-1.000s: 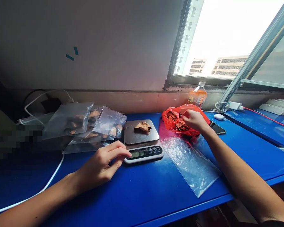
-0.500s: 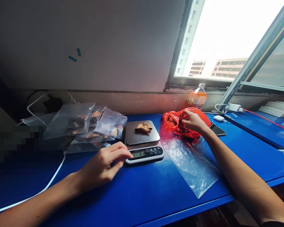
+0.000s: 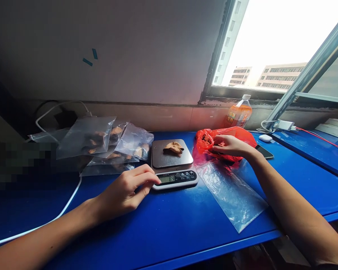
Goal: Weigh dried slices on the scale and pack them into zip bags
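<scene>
My left hand point(image 3: 133, 186) rests at the left end of a small digital scale point(image 3: 191, 180), thumb and fingers closed on its edge beside the display. On the scale's steel pan lies a brown, curled dried slice point(image 3: 173, 147), perhaps mushroom. My right hand point(image 3: 228, 146) reaches into the mouth of a red plastic bag point(image 3: 246, 137) to the right of the scale. Its fingers are bent together among dark brown dried pieces point(image 3: 206, 139), and the fingertips are partly hidden. A flat clear plastic bag point(image 3: 233, 197) lies below the red one, under my right forearm.
Several clear bags with brown pieces point(image 3: 86, 137) are heaped left of the scale. Behind the red bag stands a bottle of orange drink point(image 3: 240, 112). A phone point(image 3: 265, 152), a white earbud case point(image 3: 265, 138) and a charger point(image 3: 283, 125) lie at the right. A white cable point(image 3: 70, 202) crosses the left side.
My right hand has sunk slightly lower and flatter in the red bag's mouth. My left hand stays at the scale. The display's last digit appears changed, and the view has shifted a little.
</scene>
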Available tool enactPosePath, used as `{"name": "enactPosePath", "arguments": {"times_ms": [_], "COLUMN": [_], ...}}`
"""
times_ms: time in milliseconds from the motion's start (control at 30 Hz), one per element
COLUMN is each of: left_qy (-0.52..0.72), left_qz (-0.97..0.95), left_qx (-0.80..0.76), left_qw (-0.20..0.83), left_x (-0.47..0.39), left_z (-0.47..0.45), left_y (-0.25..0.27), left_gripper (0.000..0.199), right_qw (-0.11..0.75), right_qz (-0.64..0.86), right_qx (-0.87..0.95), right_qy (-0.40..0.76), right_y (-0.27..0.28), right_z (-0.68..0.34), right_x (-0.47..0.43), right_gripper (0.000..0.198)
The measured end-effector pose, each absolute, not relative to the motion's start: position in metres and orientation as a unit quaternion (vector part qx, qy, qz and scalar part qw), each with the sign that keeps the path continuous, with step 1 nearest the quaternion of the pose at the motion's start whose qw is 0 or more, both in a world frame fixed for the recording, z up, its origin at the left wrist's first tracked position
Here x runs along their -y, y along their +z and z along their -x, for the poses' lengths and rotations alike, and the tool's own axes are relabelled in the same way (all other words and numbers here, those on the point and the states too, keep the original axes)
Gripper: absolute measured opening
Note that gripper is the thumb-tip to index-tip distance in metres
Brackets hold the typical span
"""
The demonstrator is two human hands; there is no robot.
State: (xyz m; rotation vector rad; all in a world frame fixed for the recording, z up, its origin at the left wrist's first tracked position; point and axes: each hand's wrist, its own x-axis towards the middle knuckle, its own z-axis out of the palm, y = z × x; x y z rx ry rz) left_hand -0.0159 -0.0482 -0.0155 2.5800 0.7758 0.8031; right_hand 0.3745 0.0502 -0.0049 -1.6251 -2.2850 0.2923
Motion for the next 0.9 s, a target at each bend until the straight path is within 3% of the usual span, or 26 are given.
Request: {"name": "enactPosePath", "arguments": {"times_ms": [233, 367, 433, 533, 633, 733, 900], "left_qy": [0.278, 0.297, 0.314, 0.329, 0.332, 0.340, 0.343], "left_qz": [-0.910, -0.909, -0.908, -0.907, -0.906, -0.904, -0.906], "left_qx": [-0.265, -0.253, -0.243, -0.235, -0.238, -0.228, -0.217], "left_qw": [0.154, 0.147, 0.134, 0.117, 0.114, 0.122, 0.119], "left_x": [0.050, 0.050, 0.050, 0.051, 0.051, 0.049, 0.047], "left_z": [0.016, 0.015, 0.015, 0.014, 0.014, 0.015, 0.015], "left_y": [-0.013, -0.013, -0.012, -0.010, -0.011, -0.015, -0.018], "left_gripper": [0.027, 0.026, 0.026, 0.026, 0.027, 0.026, 0.024], "right_qw": [0.180, 0.408, 0.528, 0.611, 0.605, 0.583, 0.569], "right_qz": [0.598, 0.583, 0.544, 0.479, 0.441, 0.391, 0.363], "right_qx": [0.779, 0.702, 0.650, 0.615, 0.601, 0.598, 0.598], "right_qy": [0.041, 0.042, 0.051, 0.138, 0.278, 0.386, 0.432], "right_y": [-0.004, 0.018, 0.029, 0.035, 0.027, 0.013, -0.002], "right_z": [-0.378, -0.374, -0.363, -0.340, -0.314, -0.292, -0.269], "right_x": [-0.055, -0.039, -0.029, -0.017, -0.012, -0.011, -0.005], "right_gripper": [0.009, 0.031, 0.030, 0.019, 0.017, 0.035, 0.042]}}
